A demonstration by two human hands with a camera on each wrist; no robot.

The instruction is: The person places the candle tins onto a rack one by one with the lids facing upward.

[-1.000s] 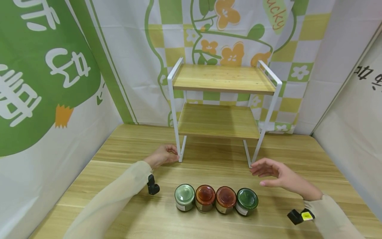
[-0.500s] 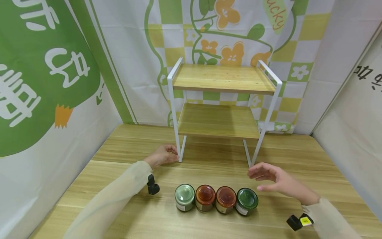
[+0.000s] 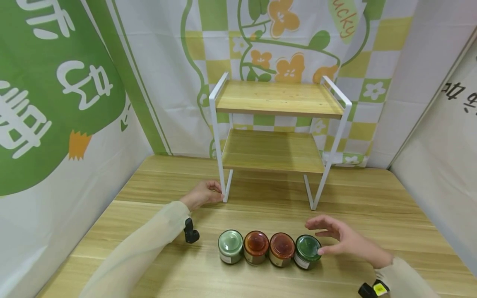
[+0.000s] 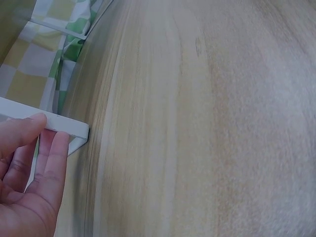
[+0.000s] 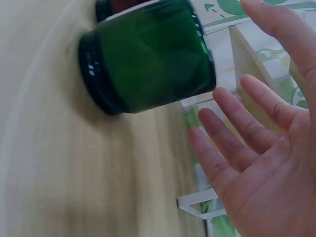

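Observation:
My left hand point(image 3: 201, 195) pinches the foot of the white front-left leg point(image 3: 219, 165) of a two-tier wooden shelf rack; in the left wrist view thumb and fingers lie on either side of the leg point(image 4: 69, 126). Four glass jars stand side by side in front of it: pale green point(image 3: 230, 244), amber point(image 3: 256, 244), reddish-brown point(image 3: 282, 246) and dark green point(image 3: 308, 248). Fingers spread, my right hand point(image 3: 346, 242) hovers at the right of the dark green jar, its thumb overlapping the rim. In the right wrist view that jar point(image 5: 153, 59) is beside the open fingers.
The rack's upper board point(image 3: 277, 97) and lower board point(image 3: 273, 151) sit between white metal side frames. Its front-right foot point(image 3: 313, 207) stands behind my right hand. Printed cloth point(image 3: 179, 103) hangs behind and at both sides of the wooden table point(image 3: 149, 182).
My right hand has come away from the rack's front-right foot, moving toward me and slightly left to the dark green jar. The left hand, rack and jars stay in place.

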